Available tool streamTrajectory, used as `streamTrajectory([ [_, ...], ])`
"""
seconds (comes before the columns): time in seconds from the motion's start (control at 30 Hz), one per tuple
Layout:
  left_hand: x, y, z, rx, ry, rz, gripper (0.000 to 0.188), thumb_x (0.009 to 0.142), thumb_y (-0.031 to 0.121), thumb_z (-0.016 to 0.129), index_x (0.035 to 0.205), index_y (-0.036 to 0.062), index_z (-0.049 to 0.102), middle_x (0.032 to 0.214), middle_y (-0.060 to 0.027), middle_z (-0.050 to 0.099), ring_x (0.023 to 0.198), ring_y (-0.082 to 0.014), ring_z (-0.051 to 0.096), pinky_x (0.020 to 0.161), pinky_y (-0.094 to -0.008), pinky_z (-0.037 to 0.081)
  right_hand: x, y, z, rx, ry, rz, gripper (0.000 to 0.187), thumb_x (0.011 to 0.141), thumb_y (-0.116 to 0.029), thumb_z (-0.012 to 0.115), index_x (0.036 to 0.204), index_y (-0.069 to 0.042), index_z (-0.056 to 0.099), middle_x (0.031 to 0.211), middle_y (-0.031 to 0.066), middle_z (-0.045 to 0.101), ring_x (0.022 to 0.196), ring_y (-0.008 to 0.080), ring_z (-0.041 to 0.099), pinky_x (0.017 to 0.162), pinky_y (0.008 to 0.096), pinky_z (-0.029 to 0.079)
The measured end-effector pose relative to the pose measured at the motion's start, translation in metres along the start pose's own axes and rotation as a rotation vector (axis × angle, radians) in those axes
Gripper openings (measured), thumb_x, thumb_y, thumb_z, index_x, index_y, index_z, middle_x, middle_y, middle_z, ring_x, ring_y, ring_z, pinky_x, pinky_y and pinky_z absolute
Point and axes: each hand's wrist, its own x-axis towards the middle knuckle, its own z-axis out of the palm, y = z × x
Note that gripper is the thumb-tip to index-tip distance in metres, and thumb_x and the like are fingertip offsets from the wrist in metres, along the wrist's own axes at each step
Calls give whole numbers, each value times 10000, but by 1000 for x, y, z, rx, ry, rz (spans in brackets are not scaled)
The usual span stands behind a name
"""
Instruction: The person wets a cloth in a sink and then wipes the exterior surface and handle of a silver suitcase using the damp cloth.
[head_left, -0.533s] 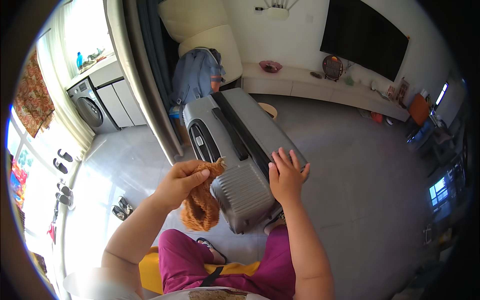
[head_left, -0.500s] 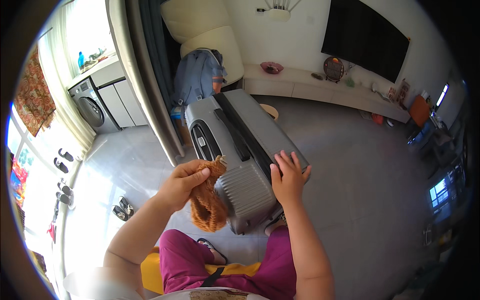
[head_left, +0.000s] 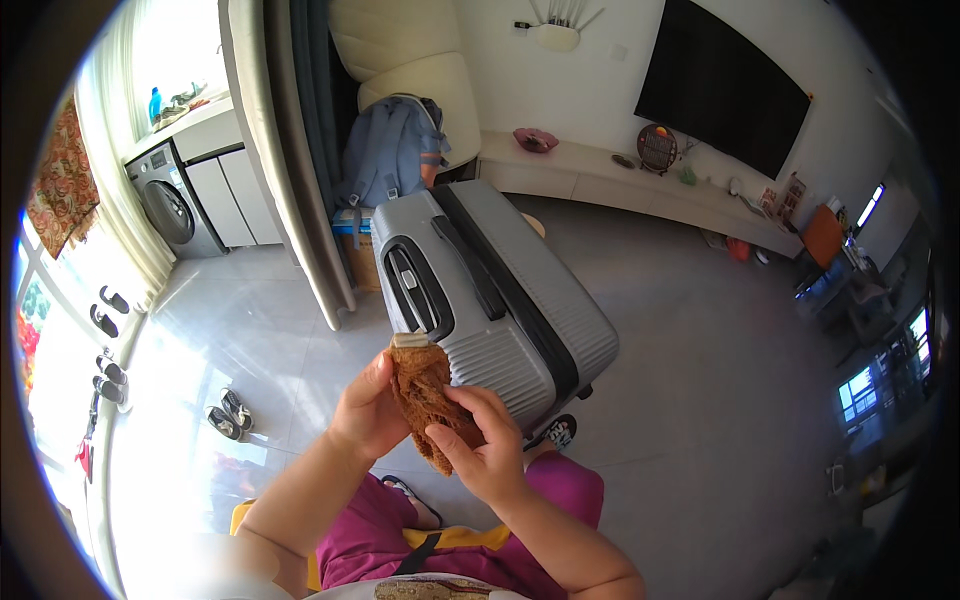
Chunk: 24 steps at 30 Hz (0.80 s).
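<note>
The fingers of the left hand (head_left: 372, 415) are partly hidden behind the fuzzy brown cloth (head_left: 422, 385), so I can't see how far they go around it. Some of the right hand's (head_left: 487, 445) fingers are hidden too. The far right side of the room is dark and blurry, and the things there are hard to make out. The yellow thing (head_left: 470, 538) under the person is mostly covered by the purple pants (head_left: 565, 500).

The left arm comes up from the bottom, and its thumb points up beside the top of the cloth. The right arm leans in from the other side, with its thumb and pointing finger bent onto the cloth. Both hands have the cloth in their grip, one on each side. It is up in the air above the lap, in front of the near end of the gray suitcase (head_left: 525, 290).

The cloth is soft, bumpy and crumpled, long from top to bottom, with a small pale strip (head_left: 410, 341) on its top end. The suitcase looks hard and smooth, with rounded corners, ridges on the near part, a black band and a black handle (head_left: 470, 268). The floor (head_left: 690, 400) is gray and shiny.
</note>
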Motion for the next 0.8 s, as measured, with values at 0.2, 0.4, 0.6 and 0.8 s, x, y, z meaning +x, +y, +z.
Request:
streamTrajectory([
  [0.2,-22,-31,-3,211,153,189,541,930,370,616,1317,14,487,1264,-140,572,1164,-263,560,1001,-413,453,2,-2,21,-37,110,-4,147,898,-96,667,1001,-8,612,1013,108,633,892,236,630,774,316,495],
  [0.4,-25,-29,10,215,207,155,280,987,176,544,1205,5,582,1227,-81,562,1112,-188,560,987,-346,442,7,4,14,-144,29,-106,167,872,-93,663,1018,-18,639,1011,106,638,897,281,610,793,356,483],
  [0.6,27,-10,34,735,193,411,193,965,56,566,1136,-19,618,1157,-58,555,1028,-117,563,906,-268,449,30,18,-32,-568,270,-429,217,846,-84,640,1053,-30,677,1038,112,639,921,297,590,837,408,463],
  [0.8,102,-7,18,2007,271,640,114,804,103,699,912,107,735,936,-90,560,862,-287,603,756,-343,515,60,88,-73,-901,353,-180,217,859,-136,618,1048,-47,673,1115,135,629,1104,338,539,956,484,404],
])
